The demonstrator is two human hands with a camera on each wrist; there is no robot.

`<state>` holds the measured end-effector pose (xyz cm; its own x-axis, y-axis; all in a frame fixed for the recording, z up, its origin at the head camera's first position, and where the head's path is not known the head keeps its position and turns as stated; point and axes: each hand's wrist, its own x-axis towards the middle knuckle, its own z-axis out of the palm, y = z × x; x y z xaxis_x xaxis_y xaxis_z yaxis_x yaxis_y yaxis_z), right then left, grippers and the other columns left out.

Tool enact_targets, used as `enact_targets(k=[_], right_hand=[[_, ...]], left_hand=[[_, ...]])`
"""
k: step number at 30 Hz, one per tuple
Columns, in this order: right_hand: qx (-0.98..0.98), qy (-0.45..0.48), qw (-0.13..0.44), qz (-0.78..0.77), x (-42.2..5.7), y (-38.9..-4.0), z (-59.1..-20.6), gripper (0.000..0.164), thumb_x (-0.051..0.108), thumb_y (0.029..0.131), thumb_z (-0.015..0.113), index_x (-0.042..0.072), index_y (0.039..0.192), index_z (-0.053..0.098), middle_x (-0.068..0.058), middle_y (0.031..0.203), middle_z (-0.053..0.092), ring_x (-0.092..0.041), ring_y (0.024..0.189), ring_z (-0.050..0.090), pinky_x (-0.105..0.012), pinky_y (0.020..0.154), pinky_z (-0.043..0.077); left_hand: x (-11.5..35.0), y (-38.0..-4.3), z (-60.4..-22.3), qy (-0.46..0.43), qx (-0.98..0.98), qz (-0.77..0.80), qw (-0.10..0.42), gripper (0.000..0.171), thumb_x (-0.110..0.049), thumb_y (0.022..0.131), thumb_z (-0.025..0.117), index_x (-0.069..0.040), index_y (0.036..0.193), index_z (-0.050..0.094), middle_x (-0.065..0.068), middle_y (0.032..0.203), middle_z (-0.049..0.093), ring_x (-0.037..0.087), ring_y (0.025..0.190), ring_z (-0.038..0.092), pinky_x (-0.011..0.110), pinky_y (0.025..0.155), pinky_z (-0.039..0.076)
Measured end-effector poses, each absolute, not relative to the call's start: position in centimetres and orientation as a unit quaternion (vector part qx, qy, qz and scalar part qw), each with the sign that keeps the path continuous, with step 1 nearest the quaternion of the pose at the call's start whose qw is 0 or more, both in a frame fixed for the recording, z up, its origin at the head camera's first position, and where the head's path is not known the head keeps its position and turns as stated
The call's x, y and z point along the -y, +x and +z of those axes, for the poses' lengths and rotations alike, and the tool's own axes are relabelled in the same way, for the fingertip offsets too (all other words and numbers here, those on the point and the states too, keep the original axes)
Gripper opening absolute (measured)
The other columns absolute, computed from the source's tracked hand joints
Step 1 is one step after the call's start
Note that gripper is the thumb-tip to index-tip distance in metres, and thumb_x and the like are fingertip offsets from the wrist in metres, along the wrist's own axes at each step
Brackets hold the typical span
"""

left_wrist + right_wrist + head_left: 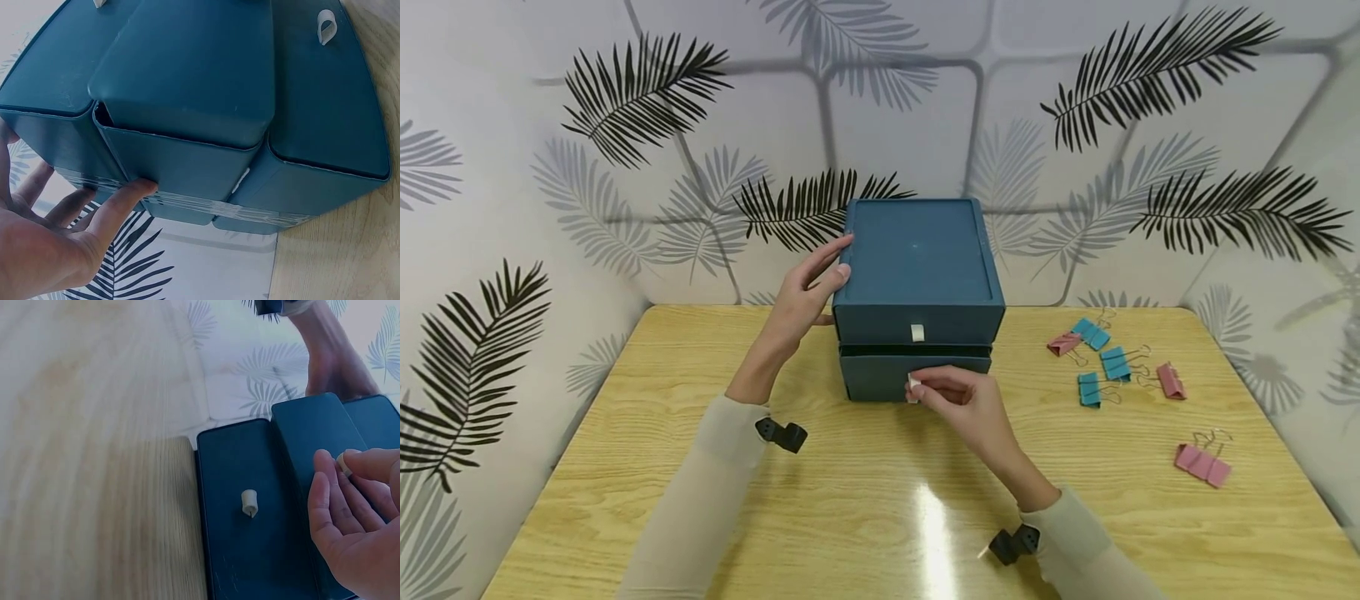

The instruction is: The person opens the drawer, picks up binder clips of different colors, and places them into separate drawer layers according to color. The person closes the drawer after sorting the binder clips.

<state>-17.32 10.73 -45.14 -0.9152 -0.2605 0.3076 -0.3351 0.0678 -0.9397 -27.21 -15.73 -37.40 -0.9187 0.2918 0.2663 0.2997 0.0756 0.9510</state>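
Table edge [722, 308] near drawer box [917, 258], right hand [967, 408] pinching tab [913, 387]

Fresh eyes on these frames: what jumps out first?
The dark blue drawer unit at the table's far middle, its partly open drawer with a white tab pinched by the right hand, while the left hand touches the unit's left side. Next, pink and blue binder clips scattered on the right, then bold black leaves across the wall behind.
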Motion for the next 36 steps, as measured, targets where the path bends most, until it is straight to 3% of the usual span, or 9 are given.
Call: enact_targets(k=[5, 24, 30, 36], right_hand=[[0.732, 0.203, 0.023, 0.651, -10.8, -15.9, -45.2, 0.019, 0.007, 0.098, 0.07, 0.001, 0.115, 0.077, -0.011, 0.101, 0.078, -0.024, 0.092, 0.076, -0.03, 0.083, 0.059], [0.725, 0.181, -0.011, 0.664, -10.9, -11.3, -44.9, 0.017, 0.009, 0.096, 0.072, 0.002, 0.111, 0.078, -0.009, 0.101, 0.078, -0.026, 0.092, 0.076, -0.037, 0.082, 0.06], [0.721, 0.172, -0.033, 0.67, -11.0, -9.8, -45.0, 0.019, 0.008, 0.096, 0.073, 0.0, 0.111, 0.077, -0.011, 0.102, 0.078, -0.033, 0.093, 0.075, -0.046, 0.082, 0.059], [0.718, 0.179, -0.029, 0.672, -10.8, -9.3, -45.0, 0.019, 0.007, 0.095, 0.072, -0.003, 0.111, 0.077, -0.018, 0.102, 0.077, -0.033, 0.092, 0.075, -0.042, 0.081, 0.06]], left_hand=[[15.8, -27.2, -37.4, -0.196, 0.737, -0.647, 0.002, 0.05, -0.036, 0.106, 0.056, -0.033, 0.155, 0.047, -0.007, 0.163, 0.035, 0.031, 0.144, 0.042, 0.067, 0.085, 0.053], [15.7, -27.4, -37.4, -0.199, 0.737, -0.645, 0.004, 0.05, -0.036, 0.106, 0.056, -0.034, 0.155, 0.047, -0.005, 0.163, 0.034, 0.032, 0.144, 0.042, 0.068, 0.086, 0.053], [15.7, -27.4, -37.6, -0.199, 0.734, -0.649, -0.001, 0.051, -0.029, 0.107, 0.054, -0.029, 0.158, 0.044, -0.004, 0.164, 0.035, 0.031, 0.144, 0.042, 0.068, 0.086, 0.052], [15.6, -26.6, -36.5, -0.195, 0.732, -0.653, -0.006, 0.053, -0.023, 0.108, 0.052, -0.02, 0.16, 0.041, 0.003, 0.165, 0.033, 0.035, 0.144, 0.041, 0.069, 0.088, 0.051]])
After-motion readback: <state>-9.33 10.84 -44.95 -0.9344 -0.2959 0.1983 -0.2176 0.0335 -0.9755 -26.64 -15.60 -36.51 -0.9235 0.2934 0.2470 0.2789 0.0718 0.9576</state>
